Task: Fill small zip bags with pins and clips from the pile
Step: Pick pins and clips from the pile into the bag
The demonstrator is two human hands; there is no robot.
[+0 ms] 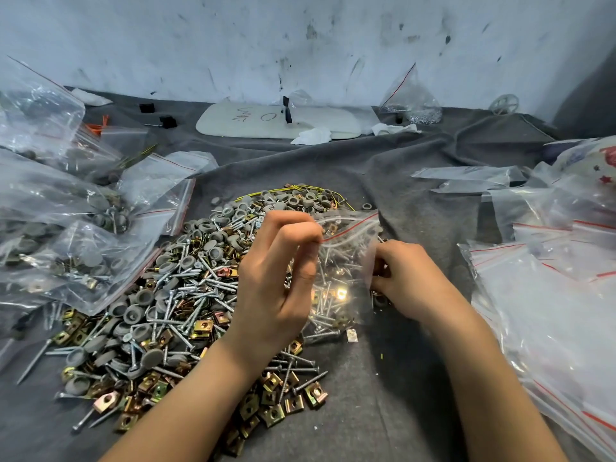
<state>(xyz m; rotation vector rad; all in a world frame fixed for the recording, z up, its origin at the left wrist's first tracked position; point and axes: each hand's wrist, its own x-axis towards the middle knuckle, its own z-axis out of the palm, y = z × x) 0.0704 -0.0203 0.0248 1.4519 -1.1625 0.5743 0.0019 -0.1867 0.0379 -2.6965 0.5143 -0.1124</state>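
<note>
Head view: the left hand (276,278) is pinching the top edge of the zip bag (341,271); the right hand (408,278) is gripping its right side, fingers curled, over the pile (180,295).

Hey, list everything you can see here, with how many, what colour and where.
pile: one, silver screws, grey caps, brass clips, centre of cloth
small zip bag: one, clear with red stripe, held at pile's right edge
filled bags: several, clear, left
empty bags: a stack, clear, right
cloth: one, grey, under everything
board: one, white, back
left grip: one, pinches small zip bag's top
right grip: one, holds its right side
</note>
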